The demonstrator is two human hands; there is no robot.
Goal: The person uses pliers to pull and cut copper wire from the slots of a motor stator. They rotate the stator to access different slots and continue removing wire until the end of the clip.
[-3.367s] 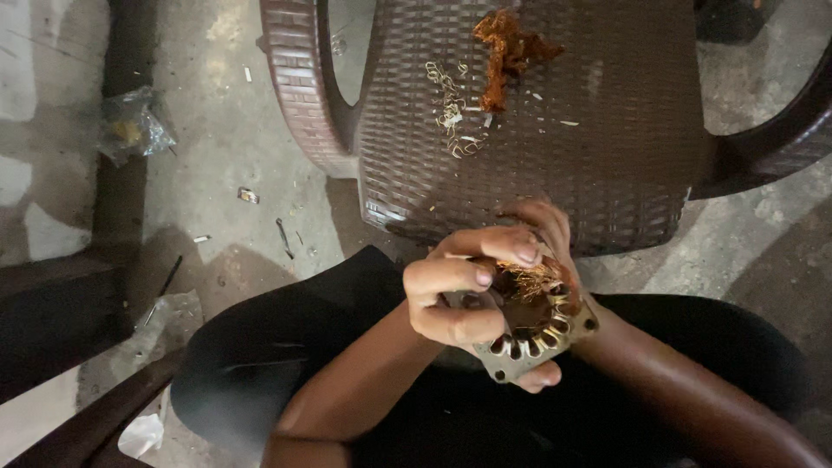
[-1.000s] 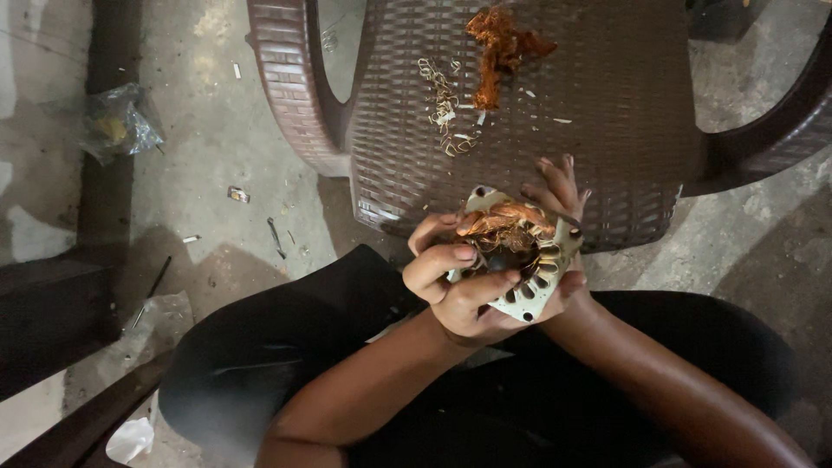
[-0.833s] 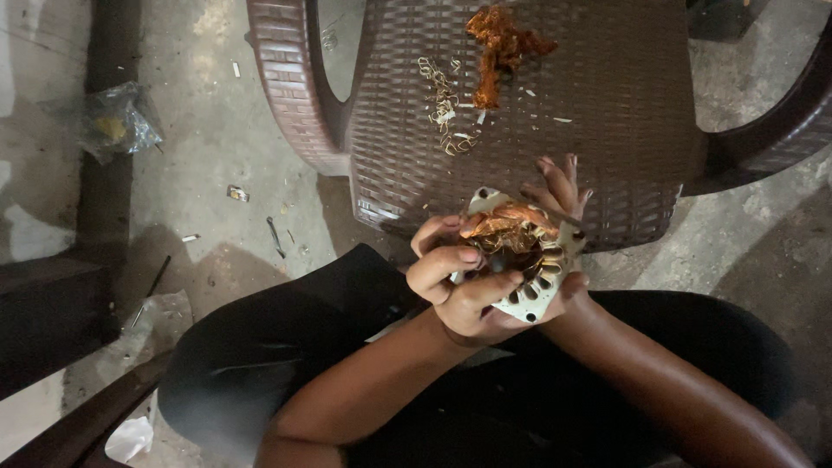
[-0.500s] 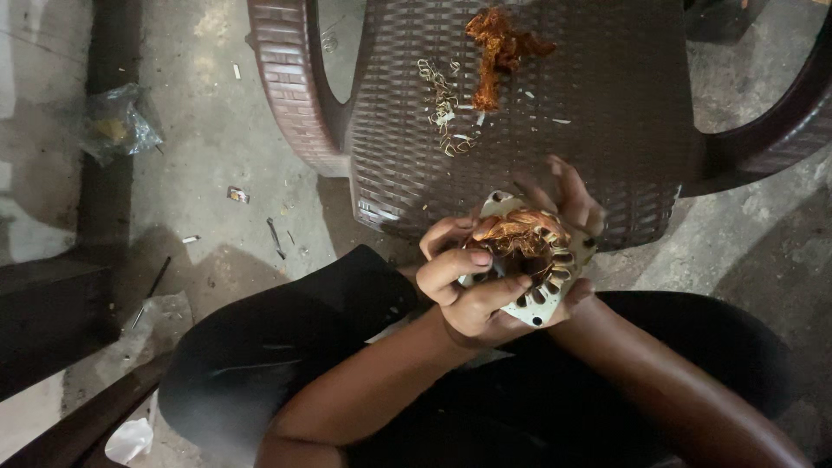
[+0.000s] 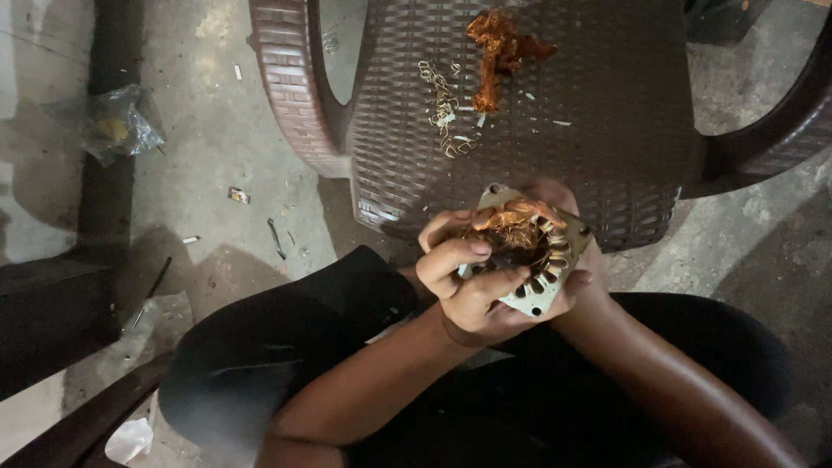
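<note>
Head view, looking down at my lap: I hold a motor stator (image 5: 539, 260), a pale metal ring with slots round its inner edge, just above my knees and in front of the brown wicker chair (image 5: 607, 130). My left hand (image 5: 464, 282) is clamped on its near rim, thumb across the lower edge and fingers curled over the top. My right hand (image 5: 576, 260) is mostly hidden behind the ring; fingertips show at its far edge, so it grips the stator from behind. A tangle of copper winding (image 5: 511, 224) sits on the upper part of the ring, loosened and lifted but attached as far as I can see.

As I judge it, the stripping is partly done. A clump of pulled copper wire (image 5: 498, 48) lies on the chair seat, with a scatter of pale curled scraps (image 5: 446, 108) beside it. Several lower slots look empty; the upper ones hold wire yet to come out.
</note>
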